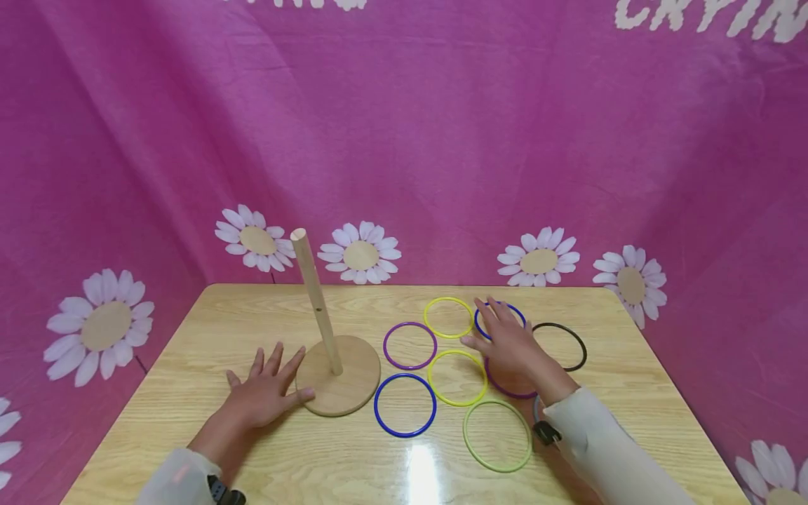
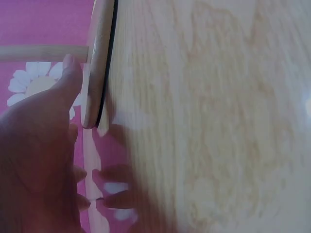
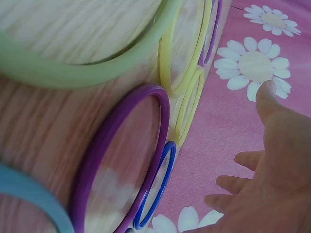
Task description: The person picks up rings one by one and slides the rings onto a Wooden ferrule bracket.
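My left hand (image 1: 261,396) is at the left side of a wooden stand, fingers spread, with the thumb at the edge of its round base (image 1: 356,372). An upright wooden post (image 1: 317,301) rises from that base. My right hand (image 1: 508,345) is held above the rings at the right, its fingers extended and gripping nothing. It partly covers a far blue ring (image 1: 521,311) and a purple ring (image 1: 520,397). A black ring (image 1: 586,347) lies just right of it. In the right wrist view a light blue ring (image 3: 34,191) shows beside the purple one.
Between stand and right hand lie another purple ring (image 1: 384,346), a far yellow ring (image 1: 448,337), a nearer yellow ring (image 1: 457,405) and a near blue ring (image 1: 405,436). A light green ring (image 1: 464,431) is nearest the front. Pink flowered cloth (image 1: 429,175) hangs around the table.
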A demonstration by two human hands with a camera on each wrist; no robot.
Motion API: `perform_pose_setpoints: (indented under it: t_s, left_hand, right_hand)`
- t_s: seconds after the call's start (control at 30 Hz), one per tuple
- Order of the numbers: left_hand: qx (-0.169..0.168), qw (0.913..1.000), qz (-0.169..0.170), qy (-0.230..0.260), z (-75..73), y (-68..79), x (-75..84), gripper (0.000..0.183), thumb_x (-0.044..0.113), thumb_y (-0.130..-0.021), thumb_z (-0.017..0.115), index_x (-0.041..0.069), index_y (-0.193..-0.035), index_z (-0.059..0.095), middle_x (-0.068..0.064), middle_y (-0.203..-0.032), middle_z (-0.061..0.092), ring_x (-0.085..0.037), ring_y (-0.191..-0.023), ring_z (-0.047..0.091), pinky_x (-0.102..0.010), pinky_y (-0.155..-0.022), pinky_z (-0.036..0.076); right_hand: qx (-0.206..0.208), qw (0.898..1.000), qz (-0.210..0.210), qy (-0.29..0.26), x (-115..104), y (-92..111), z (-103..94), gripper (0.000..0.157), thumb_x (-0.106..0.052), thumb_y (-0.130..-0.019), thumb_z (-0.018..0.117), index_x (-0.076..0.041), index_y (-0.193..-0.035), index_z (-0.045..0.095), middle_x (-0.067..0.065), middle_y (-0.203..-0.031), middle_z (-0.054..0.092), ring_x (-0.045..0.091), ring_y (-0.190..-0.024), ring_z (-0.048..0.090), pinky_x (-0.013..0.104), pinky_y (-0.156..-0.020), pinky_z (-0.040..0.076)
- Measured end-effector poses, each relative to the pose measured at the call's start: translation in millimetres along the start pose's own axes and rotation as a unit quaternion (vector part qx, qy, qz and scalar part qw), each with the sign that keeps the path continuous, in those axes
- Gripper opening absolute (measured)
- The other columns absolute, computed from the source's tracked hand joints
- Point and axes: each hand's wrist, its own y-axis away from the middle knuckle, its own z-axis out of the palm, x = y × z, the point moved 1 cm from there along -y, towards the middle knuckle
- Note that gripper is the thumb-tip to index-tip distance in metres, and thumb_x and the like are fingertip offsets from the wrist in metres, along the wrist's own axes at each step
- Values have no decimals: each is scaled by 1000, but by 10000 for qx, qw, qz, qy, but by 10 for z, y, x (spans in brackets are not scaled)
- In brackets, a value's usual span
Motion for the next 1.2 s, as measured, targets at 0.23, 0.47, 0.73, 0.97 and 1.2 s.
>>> perform_pose_setpoints:
  t_s: [0.23,0.47,0.73,0.97,1.2]
  left_hand:
    - [-125,9999,-39,21,28,-19,-20,91,79,-95,42,28,-167,20,-24,-171,7,-59,-152,0,-94,-93,-6]
    - [-102,9999,8,-14,59,-9,-24,88,80,-95,40,32,-166,19,-24,-171,8,-59,-152,1,-94,-94,-3]
    - [-113,9999,-7,-85,74,-15,-15,89,82,-94,37,32,-166,20,-25,-170,9,-60,-151,3,-94,-94,-1]
    - [-156,9998,-7,-95,81,-8,-1,87,79,-96,38,31,-167,18,-24,-171,6,-59,-152,1,-94,-95,-2]
    - [-186,9998,-32,-43,55,3,10,87,79,-96,39,31,-167,18,-24,-171,5,-58,-152,-1,-93,-96,-4]
  right_hand:
    - [-67,9999,41,-71,-22,-98,-10,88,-55,-99,62,-7,-164,26,24,-168,22,47,-155,18,83,-110,16]
    - [-224,9997,-55,-113,9,-236,15,85,-52,-102,59,-4,-163,24,28,-167,21,48,-154,20,76,-114,20]
    - [-322,9984,-221,-398,47,-430,32,84,-46,-104,58,0,-163,20,32,-166,20,53,-148,30,65,-117,30]
    - [-180,9966,-563,-581,77,-588,76,78,-35,-105,60,7,-160,24,35,-160,29,52,-147,31,63,-119,27]
    - [-127,9955,-571,-743,120,-767,155,69,-24,-104,63,9,-157,31,35,-158,35,52,-146,33,61,-120,27]
